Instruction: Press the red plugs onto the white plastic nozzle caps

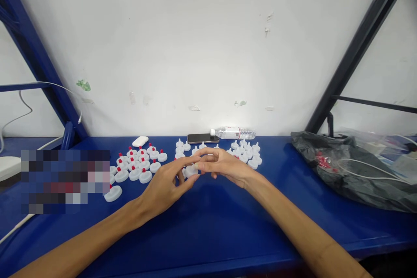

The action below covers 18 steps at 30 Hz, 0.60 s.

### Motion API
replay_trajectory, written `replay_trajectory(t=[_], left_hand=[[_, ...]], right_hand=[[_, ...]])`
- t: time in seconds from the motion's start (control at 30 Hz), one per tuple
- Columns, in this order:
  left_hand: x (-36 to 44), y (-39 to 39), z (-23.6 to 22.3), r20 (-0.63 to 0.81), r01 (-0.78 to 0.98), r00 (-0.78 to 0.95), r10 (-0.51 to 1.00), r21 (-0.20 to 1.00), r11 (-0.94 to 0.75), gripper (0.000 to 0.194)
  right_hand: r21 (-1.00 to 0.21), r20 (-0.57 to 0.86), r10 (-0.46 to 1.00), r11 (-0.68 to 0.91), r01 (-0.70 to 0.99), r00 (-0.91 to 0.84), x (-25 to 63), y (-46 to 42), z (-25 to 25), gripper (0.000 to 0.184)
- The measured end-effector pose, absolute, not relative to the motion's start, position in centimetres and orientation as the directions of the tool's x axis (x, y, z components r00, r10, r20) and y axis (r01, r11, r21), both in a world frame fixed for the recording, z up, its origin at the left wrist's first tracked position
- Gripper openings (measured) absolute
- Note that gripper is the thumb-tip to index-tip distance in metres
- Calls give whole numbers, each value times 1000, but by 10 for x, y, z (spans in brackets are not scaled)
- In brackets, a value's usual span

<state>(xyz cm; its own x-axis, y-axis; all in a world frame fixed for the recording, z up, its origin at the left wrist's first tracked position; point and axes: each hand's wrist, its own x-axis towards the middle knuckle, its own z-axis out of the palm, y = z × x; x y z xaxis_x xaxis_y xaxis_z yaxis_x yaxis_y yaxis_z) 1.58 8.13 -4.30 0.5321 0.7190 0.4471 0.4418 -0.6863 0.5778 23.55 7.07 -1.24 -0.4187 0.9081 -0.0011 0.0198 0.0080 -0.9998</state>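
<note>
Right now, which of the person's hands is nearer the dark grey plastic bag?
Right. The right hand is left of the bag, at a white round plastic piece; the left hand is farther left, at that same piece.

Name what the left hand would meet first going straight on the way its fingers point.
The left hand would likely meet the right hand first, though depth between them is unclear.
</note>
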Motion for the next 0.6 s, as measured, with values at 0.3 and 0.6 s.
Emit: replay_trajectory(t=[0.3,0.6], left_hand=[[14,85,-40,416,409,484,770,671,-619,40],[14,89,-41,410,355,515,753,697,-623,37]], right_hand=[[-996,-82,957,-71,50,-280,234,72,-12,48],[-965,-144,872,-228,-128,-468,222,69,-28,52]])
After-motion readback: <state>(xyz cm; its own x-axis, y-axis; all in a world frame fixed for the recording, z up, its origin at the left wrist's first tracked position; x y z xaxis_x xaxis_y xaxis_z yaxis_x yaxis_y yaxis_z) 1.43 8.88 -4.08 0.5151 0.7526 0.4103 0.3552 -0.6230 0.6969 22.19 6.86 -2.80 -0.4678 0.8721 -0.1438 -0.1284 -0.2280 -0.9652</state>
